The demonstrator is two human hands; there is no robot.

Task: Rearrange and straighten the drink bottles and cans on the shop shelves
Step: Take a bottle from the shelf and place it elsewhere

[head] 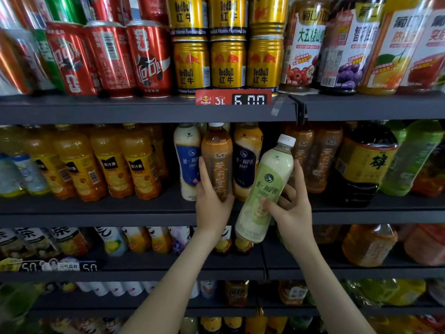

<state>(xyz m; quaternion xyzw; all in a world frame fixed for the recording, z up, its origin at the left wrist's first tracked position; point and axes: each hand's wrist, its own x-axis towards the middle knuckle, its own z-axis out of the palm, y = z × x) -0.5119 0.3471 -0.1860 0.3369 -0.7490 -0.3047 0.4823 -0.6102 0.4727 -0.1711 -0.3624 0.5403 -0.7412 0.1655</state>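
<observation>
My left hand (pixel 212 201) grips a brown milk-tea bottle (pixel 216 160) that stands upright at the front of the middle shelf (pixel 96 210), between a white-and-blue bottle (pixel 187 160) and a dark-blue-labelled bottle (pixel 246 160). My right hand (pixel 289 208) holds a pale green milk-tea bottle (pixel 265 189) with a white cap. That bottle is tilted to the right and hangs in front of the shelf edge, off the shelf. More brown tea bottles (pixel 313 155) stand behind it.
Orange juice bottles (pixel 108 165) fill the middle shelf's left side; a big dark tea bottle (pixel 363 165) and green bottles (pixel 416 157) stand at its right. Red cans (pixel 108 59), gold Red Bull cans (pixel 227 63) and juice bottles line the shelf above. Lower shelves hold more drinks.
</observation>
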